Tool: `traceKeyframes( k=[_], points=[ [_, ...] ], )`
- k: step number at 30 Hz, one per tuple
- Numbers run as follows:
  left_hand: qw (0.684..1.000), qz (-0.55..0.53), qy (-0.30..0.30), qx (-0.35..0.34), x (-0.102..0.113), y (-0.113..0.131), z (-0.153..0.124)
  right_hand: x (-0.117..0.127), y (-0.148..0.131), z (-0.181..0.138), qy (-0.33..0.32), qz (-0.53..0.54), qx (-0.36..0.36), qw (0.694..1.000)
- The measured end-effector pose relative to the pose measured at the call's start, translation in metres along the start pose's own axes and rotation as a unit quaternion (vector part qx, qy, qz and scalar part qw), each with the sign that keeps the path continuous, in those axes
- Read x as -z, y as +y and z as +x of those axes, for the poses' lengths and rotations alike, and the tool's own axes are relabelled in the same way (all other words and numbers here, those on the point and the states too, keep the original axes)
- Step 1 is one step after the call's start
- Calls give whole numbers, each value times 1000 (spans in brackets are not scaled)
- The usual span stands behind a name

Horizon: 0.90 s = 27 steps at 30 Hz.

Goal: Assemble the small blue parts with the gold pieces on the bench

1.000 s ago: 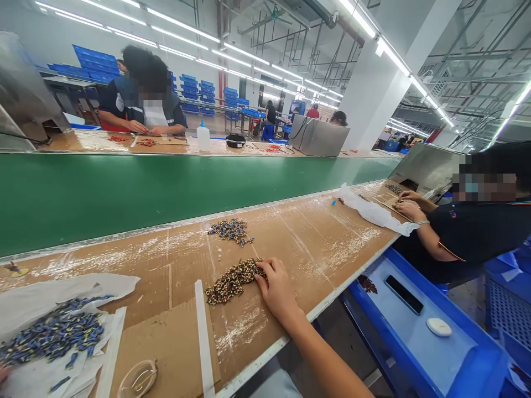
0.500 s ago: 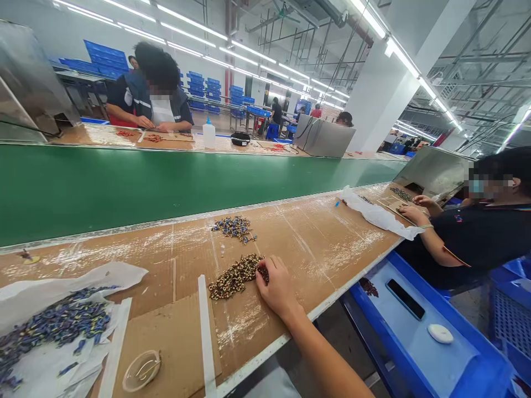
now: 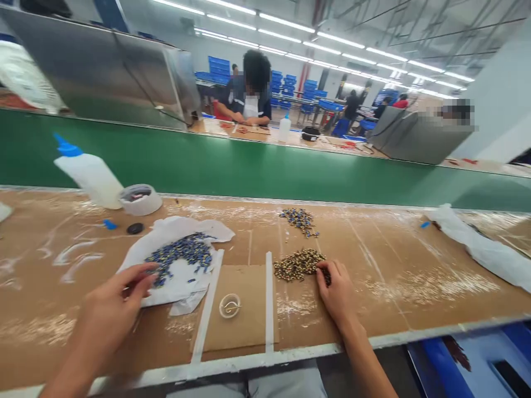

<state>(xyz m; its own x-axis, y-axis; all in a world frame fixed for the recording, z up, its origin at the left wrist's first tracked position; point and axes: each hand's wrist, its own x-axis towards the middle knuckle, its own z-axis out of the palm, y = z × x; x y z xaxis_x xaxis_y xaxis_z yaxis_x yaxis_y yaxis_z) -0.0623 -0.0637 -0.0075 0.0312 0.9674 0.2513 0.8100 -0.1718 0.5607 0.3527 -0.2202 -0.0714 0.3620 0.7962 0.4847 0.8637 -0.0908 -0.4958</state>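
Observation:
My left hand [image 3: 110, 312] is at the left edge of a white sheet [image 3: 182, 273] that bears a spread of small blue-and-yellow parts [image 3: 182, 251]. Its thumb and fingers are curled together, and whatever is between them is too small to tell. With bent fingers, my right hand [image 3: 339, 293] touches the right end of a heap of small gold-and-dark parts [image 3: 296, 264]; its fingertips are partly hidden among them. Behind this heap lies a smaller pile of blue-and-gold parts [image 3: 299, 219]. Between my hands, a small clear dish [image 3: 229, 305] with a thin curved piece rests on a cardboard panel [image 3: 244, 334].
Two white strips [image 3: 269, 309] flank the panel. At the back left stand a white bottle with a blue cap [image 3: 89, 174] and a tape roll [image 3: 141, 200]. A green belt [image 3: 232, 171] runs behind the table. Across it a person [image 3: 253, 94] sits working.
The view has swung left, bringing my left hand, the near bottle and the tape roll into sight. The co-worker on the right has left the view. My right hand stays at the gold-and-dark heap.

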Motion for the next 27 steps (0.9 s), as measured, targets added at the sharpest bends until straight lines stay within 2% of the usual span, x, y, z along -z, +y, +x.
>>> traceKeyframes(
  k=[2,6,9,13,20,25,27],
  points=[
    [997,-58,-43,15,-5,-4,-18,0,3,-2,3,2,6,1000],
    [990,-127,-59,0,-11,2,-51,1,6,-5,12,-4,10,1000],
    [978,-179,-101,21,-13,12,-68,3,9,-7,18,-22,17,999],
    [947,-276,-159,48,-21,27,-86,7,13,-11,25,-47,19,998],
    [929,-317,-192,8,-26,48,-105,13,18,-13,49,-72,15,996],
    [910,-361,-205,-2,-21,54,-113,24,-5,-19,90,-43,12,995],
    [909,-355,-217,-11,-20,55,-116,24,-28,-26,62,10,25,998]
  ],
)
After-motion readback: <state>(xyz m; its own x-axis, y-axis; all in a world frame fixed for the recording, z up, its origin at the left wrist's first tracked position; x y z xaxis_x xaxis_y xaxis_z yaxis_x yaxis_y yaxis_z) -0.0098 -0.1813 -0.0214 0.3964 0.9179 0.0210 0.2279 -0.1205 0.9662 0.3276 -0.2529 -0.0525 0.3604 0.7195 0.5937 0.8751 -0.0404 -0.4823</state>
